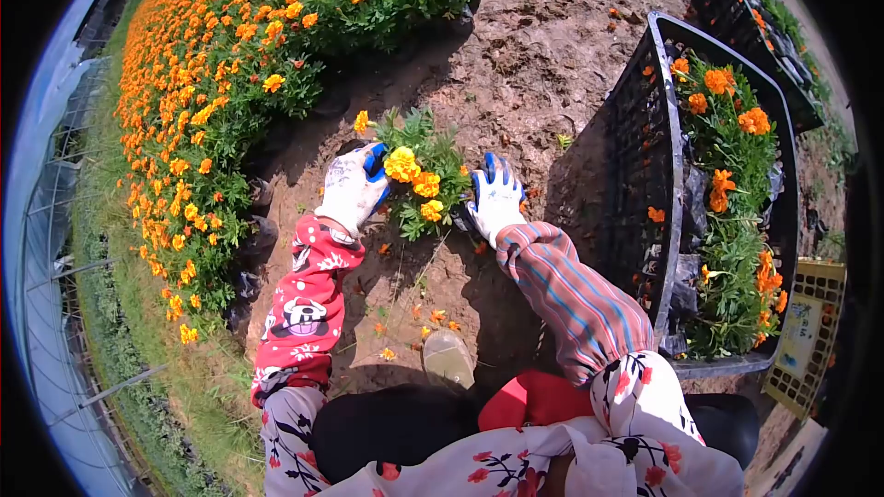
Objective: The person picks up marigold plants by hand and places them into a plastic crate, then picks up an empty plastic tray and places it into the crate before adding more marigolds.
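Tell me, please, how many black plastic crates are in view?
2. One black plastic crate, full of orange marigolds, stands right of the gloved right hand; the second sits beyond it at the top right edge. Others may be hidden outside the frame.

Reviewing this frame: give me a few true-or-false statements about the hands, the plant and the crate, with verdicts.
1. Both the left hand and the right hand wear gloves. True.
2. The black crate is empty. False: it holds flowering marigolds.
3. The marigold plant stands in the soil between the two hands. True.
4. Both sleeves are striped. False: only the right sleeve is striped; the left sleeve is red with a printed pattern.
5. The flower bed lies on the person's left. True.
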A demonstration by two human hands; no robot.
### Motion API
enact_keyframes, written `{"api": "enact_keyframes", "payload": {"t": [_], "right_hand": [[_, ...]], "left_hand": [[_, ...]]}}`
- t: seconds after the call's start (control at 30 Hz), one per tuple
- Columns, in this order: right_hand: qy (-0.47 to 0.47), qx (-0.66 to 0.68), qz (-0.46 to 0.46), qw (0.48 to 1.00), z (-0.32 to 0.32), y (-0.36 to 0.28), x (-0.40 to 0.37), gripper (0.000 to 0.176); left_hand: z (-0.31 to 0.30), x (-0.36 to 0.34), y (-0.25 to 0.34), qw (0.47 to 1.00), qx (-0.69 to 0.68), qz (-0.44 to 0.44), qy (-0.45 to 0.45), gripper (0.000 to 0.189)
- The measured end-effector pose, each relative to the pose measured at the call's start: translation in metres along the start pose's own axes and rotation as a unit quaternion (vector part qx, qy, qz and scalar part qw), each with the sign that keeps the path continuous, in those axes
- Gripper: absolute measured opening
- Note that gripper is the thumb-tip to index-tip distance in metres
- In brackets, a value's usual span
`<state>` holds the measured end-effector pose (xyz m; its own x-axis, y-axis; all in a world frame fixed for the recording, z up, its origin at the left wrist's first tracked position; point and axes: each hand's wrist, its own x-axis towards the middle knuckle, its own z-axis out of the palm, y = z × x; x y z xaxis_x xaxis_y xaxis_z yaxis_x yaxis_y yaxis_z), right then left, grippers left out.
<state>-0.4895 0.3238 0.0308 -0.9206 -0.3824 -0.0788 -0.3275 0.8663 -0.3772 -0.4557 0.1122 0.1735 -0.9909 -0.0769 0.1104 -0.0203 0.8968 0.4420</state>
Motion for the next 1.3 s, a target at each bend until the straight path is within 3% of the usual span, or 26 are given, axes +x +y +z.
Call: {"api": "enact_keyframes", "payload": {"t": [0.17, 0.2, 0.23, 0.27, 0.3, 0.37, 0.4, 0.43, 0.5, 0.53, 0.57, 0.6, 0.63, 0.67, 0.7, 0.77, 0.83, 0.87, 0.97, 1.0, 1.03, 1.1, 1.17, 1.2, 1.23, 1.3], "right_hand": [[-0.003, 0.012, -0.002, 1.0, -0.005, 0.0, -0.002, 0.057], [-0.003, 0.013, -0.002, 1.0, -0.003, 0.001, -0.002, 0.057], [0.002, 0.019, -0.003, 1.0, -0.002, 0.002, -0.002, 0.056], [0.007, 0.025, -0.004, 1.0, 0.002, 0.005, -0.001, 0.056], [0.008, 0.026, -0.005, 1.0, 0.005, 0.008, 0.001, 0.056], [0.028, 0.06, -0.014, 0.998, 0.011, 0.012, 0.002, 0.054], [0.032, 0.075, -0.013, 0.997, 0.011, 0.013, 0.003, 0.053], [0.033, 0.073, -0.014, 0.997, 0.011, 0.015, 0.004, 0.053], [0.019, 0.09, -0.019, 0.996, 0.01, 0.017, 0.005, 0.054], [0.019, 0.089, -0.021, 0.996, 0.011, 0.017, 0.005, 0.054], [0.024, 0.084, -0.025, 0.996, 0.011, 0.018, 0.004, 0.054], [0.028, 0.08, -0.027, 0.996, 0.012, 0.019, 0.004, 0.054], [0.025, 0.079, -0.029, 0.996, 0.013, 0.02, 0.004, 0.054], [0.031, 0.08, -0.03, 0.996, 0.014, 0.02, 0.004, 0.054], [0.038, 0.08, -0.032, 0.996, 0.014, 0.019, 0.004, 0.053], [0.042, 0.087, -0.033, 0.995, 0.013, 0.016, 0.002, 0.053], [0.05, 0.077, -0.039, 0.995, 0.014, 0.018, 0.003, 0.054], [0.056, 0.08, -0.045, 0.994, 0.014, 0.019, 0.003, 0.054], [0.041, 0.081, -0.042, 0.995, 0.01, 0.017, 0.002, 0.055], [-0.001, 0.07, -0.008, 0.997, 0.002, 0.011, 0.001, 0.055], [0.012, 0.063, -0.01, 0.998, 0.004, 0.01, 0.001, 0.054], [0.063, 0.062, 0.031, 0.996, 0.016, 0.002, 0.005, 0.051], [0.086, 0.028, 0.077, 0.993, 0.003, -0.02, 0.015, 0.038], [-0.002, 0.042, 0.112, 0.993, -0.028, -0.033, 0.023, 0.037], [0.058, 0.061, 0.12, 0.989, -0.031, -0.049, 0.029, 0.035], [0.067, 0.145, 0.122, 0.98, -0.061, -0.081, 0.041, 0.034]], "left_hand": [[0.012, 0.002, -0.019, 0.998, 0.054, 0.011, -0.004, 0.016], [0.006, 0.001, -0.017, 0.971, -0.183, -0.136, -0.07, 0.015], [0.001, -0.002, -0.014, 0.863, -0.405, -0.273, -0.128, 0.013], [-0.002, -0.008, -0.014, 0.794, -0.585, -0.114, -0.123, 0.014], [-0.01, -0.01, -0.017, 0.758, -0.626, -0.148, -0.105, 0.026], [-0.031, -0.004, -0.02, 0.563, -0.799, -0.187, -0.098, 0.025], [-0.039, -0.008, -0.012, 0.638, -0.763, -0.105, 0.002, 0.024], [-0.049, -0.003, -0.026, 0.676, -0.731, -0.087, -0.025, 0.025], [-0.071, 0.0, -0.016, 0.927, -0.288, -0.241, -0.023, 0.029], [-0.064, -0.007, -0.019, 0.99, 0.108, -0.027, 0.081, 0.032], [-0.057, -0.012, -0.022, 0.952, 0.242, 0.062, 0.179, 0.032], [-0.059, -0.015, -0.001, 0.992, 0.017, -0.048, 0.12, 0.032], [-0.061, -0.017, 0.022, 0.964, -0.21, -0.154, 0.052, 0.033], [-0.058, -0.018, 0.034, 0.974, -0.171, -0.147, 0.015, 0.035], [-0.051, -0.018, 0.039, 0.998, 0.045, 0.024, 0.032, 0.042], [-0.023, -0.015, 0.043, 0.98, 0.149, 0.118, 0.066, 0.045], [-0.015, -0.009, 0.052, 0.956, 0.272, 0.087, -0.07, 0.042], [-0.001, -0.011, 0.039, 0.956, 0.26, 0.127, -0.052, 0.035], [0.004, -0.022, 0.028, 0.992, 0.053, 0.113, 0.01, 0.021], [-0.004, -0.025, 0.029, 0.99, -0.138, 0.03, -0.015, 0.023], [-0.026, -0.029, 0.042, 0.917, -0.369, -0.13, -0.079, 0.025], [-0.046, -0.035, 0.012, 0.846, -0.531, -0.037, -0.035, 0.029], [-0.049, -0.033, -0.012, 0.846, -0.526, -0.034, 0.076, 0.035], [-0.041, -0.033, -0.031, 0.845, -0.52, -0.028, 0.125, 0.033], [-0.039, -0.032, -0.025, 0.853, -0.496, -0.011, 0.161, 0.034], [-0.02, -0.033, -0.039, 0.836, -0.502, -0.088, 0.202, 0.032]]}}
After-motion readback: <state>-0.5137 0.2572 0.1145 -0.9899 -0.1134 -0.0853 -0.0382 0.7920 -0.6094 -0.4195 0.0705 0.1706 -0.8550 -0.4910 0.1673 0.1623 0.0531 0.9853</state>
